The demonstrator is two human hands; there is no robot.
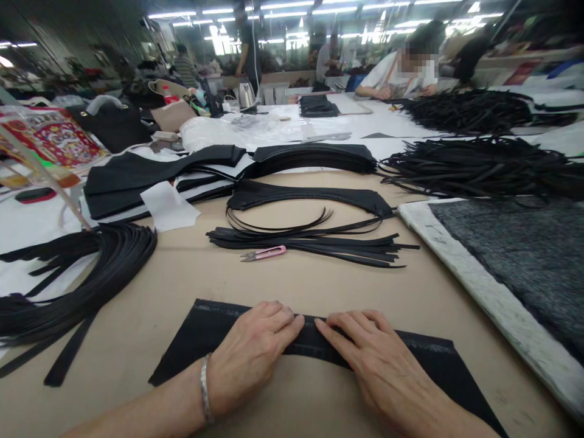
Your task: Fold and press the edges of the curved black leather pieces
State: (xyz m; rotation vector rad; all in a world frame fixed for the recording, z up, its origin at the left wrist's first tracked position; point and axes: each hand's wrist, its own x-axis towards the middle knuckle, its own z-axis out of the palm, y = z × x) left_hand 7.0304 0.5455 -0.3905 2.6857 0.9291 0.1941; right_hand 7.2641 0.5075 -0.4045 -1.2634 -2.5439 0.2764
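Observation:
A curved black leather-like panel (433,359) lies on the brown-covered table in front of me, a greyish strip running along its far edge. My left hand (255,347) grips that edge left of the middle, fingers curled over it and thumb pointing right. Just to the right, my right hand (365,347) holds the same edge, its thumb and fingertips close to the left thumb. A small gap separates the two hands. Beyond them lie pink-handled thread snips (269,253) and a bundle of thin black strips (310,242). The undersides of my fingers are hidden.
Behind the strips sits another curved black panel (310,198), with a stack of panels (314,158) beyond. Long black strips (114,274) lie coiled at left. A white-edged board (438,243) with dark fuzzy covering is at right. A co-worker (396,73) sits across the table.

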